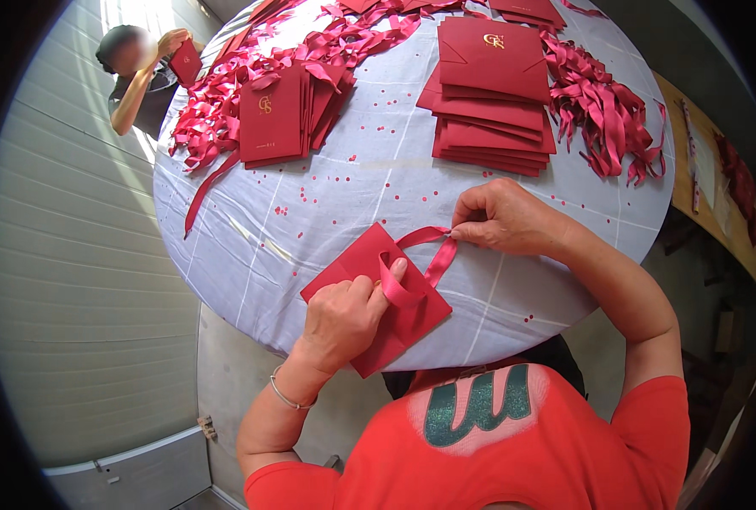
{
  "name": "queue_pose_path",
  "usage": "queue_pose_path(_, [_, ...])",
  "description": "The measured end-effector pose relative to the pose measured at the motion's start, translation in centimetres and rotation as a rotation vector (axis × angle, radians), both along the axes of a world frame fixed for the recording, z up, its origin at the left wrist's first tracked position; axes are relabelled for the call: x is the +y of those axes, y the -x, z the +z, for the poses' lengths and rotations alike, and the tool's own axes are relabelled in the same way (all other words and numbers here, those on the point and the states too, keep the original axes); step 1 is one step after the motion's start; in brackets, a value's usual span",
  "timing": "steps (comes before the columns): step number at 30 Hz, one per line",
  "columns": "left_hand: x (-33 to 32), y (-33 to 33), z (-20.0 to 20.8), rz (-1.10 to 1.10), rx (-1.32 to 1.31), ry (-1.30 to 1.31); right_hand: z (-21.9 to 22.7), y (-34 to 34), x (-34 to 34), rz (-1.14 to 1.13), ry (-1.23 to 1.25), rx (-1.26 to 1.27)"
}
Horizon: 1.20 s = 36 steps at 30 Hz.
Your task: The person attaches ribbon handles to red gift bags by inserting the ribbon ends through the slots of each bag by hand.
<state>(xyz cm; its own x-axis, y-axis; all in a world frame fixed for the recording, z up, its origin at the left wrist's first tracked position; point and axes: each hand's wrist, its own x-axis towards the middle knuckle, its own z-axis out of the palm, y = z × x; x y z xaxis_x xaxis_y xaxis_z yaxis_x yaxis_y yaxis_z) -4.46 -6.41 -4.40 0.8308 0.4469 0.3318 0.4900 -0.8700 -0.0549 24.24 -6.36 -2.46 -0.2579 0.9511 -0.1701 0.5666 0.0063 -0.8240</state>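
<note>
While left hand (340, 323) clamps one red paper bag (409, 325) | right hand (512, 219) pinches one pink ribbon (442, 263)

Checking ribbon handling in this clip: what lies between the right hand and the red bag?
In the head view, a loop of pink ribbon spans from the bag to the right hand, above the tablecloth.

Co-worker's head (125, 53) partly blurred; far red stack (527, 10) cut off above; left hand (341, 321), grip apparently part-hidden by its knuckles

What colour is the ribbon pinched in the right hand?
The ribbon is deep pink, seen best in the head view.
</note>
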Motion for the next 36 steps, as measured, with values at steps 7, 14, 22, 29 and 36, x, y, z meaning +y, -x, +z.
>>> queue_pose_path(7, [0.5,0.3,-0.6,0.014,0.005,0.061,0.5,-0.4,0.6,-0.003,0.087,-0.010])
queue_pose_path(14, [0.6,0.5,-0.9,-0.033,-0.094,0.087,-0.3,-3.9,2.0,-0.067,0.207,0.073])
queue_pose_path(22, [0.5,0.5,-1.2,-0.028,-0.155,0.095,0.3,-4.6,2.4,-0.102,0.361,0.219])
queue_pose_path(29, [-1.2,0.3,1.1,0.096,-0.155,0.207,1.5,-3.5,2.0,-0.101,0.361,0.444])
queue_pose_path(36, [-6.4,-2.1,2.9,0.257,-0.064,0.279,6.6,2.1,-2.2,-0.012,0.301,0.811])
